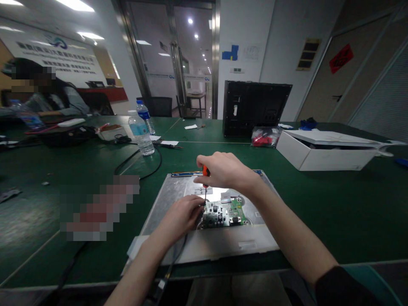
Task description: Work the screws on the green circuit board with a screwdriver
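My right hand (225, 168) grips a screwdriver (205, 171) by its red and black handle. The thin shaft points straight down at the left edge of a green circuit board (237, 208). Close to the tip, my left hand (182, 213) has its fingers drawn together at that edge; whatever they hold is hidden. Under the board lies the metal back of a flat display panel (168, 187), face down on the table. A dark cable (178, 253) runs across the panel's front edge below my left wrist.
A black monitor housing (256, 108), a bag with red contents (264, 138) and a white box (328, 153) stand behind and right on the green table (318, 212). Water bottles (141, 134), cables and a blurred reddish item (98, 212) are left. Another person (63, 93) sits far left.
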`<state>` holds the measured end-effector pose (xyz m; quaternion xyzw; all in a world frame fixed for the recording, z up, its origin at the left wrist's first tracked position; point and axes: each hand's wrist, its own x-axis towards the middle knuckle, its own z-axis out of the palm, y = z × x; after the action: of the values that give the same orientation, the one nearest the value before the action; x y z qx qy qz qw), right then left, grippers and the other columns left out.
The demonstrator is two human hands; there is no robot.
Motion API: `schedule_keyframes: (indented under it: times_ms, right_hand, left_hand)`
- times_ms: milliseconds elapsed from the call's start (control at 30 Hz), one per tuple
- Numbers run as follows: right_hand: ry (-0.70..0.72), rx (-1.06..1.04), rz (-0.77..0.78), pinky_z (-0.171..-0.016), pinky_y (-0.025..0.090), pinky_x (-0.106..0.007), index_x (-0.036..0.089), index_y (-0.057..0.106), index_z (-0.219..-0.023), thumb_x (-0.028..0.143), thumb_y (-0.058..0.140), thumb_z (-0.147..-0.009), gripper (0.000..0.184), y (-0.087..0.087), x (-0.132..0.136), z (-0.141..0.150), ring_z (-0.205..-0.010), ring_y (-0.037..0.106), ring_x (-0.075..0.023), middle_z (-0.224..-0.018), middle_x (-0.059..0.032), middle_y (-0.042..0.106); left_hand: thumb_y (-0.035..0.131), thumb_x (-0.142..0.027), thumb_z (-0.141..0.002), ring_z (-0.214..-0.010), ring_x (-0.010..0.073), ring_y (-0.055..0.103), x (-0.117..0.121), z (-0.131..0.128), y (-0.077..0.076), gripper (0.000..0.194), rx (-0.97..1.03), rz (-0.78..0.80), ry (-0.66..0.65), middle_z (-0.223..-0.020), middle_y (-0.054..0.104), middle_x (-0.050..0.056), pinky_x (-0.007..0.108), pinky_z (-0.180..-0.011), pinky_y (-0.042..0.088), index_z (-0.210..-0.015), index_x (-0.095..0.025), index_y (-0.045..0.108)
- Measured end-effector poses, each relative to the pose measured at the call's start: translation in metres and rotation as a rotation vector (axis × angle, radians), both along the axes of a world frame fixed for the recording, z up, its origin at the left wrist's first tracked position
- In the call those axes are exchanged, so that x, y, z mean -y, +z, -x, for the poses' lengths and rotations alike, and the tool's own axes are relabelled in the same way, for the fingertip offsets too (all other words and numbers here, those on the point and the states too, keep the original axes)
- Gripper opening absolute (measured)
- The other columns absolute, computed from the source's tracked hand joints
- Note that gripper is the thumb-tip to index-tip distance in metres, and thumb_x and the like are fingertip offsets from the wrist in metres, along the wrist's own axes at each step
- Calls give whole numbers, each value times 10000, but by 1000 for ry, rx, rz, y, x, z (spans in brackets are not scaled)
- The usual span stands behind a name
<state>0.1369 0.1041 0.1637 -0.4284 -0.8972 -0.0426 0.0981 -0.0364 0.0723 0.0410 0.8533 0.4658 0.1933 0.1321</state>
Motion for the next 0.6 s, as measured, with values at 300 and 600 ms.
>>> schedule_keyframes:
  times_ms: [300, 600]
  right_hand:
    - [-42, -4, 17, -585, 331, -271, 206, 681, -907, 329, 512, -848, 218, 0, -1, 2, -737, 612, -184, -812, -65, 693]
    - [-29, -18, 26, -560, 309, -272, 201, 677, -888, 526, 532, -842, 359, 1, -1, 0, -715, 608, -186, -803, -67, 696]
  left_hand:
    - [500, -171, -889, -979, 248, 649, -1, 1, -1, 245, -1, -15, -11, -1068, 707, 107, 353, -858, 497, -1024, -173, 704]
    - [492, -163, -890, -998, 249, 644, -1, 0, 0, 250, -24, 1, 2, -1079, 704, 110, 356, -869, 497, -1025, -163, 703]
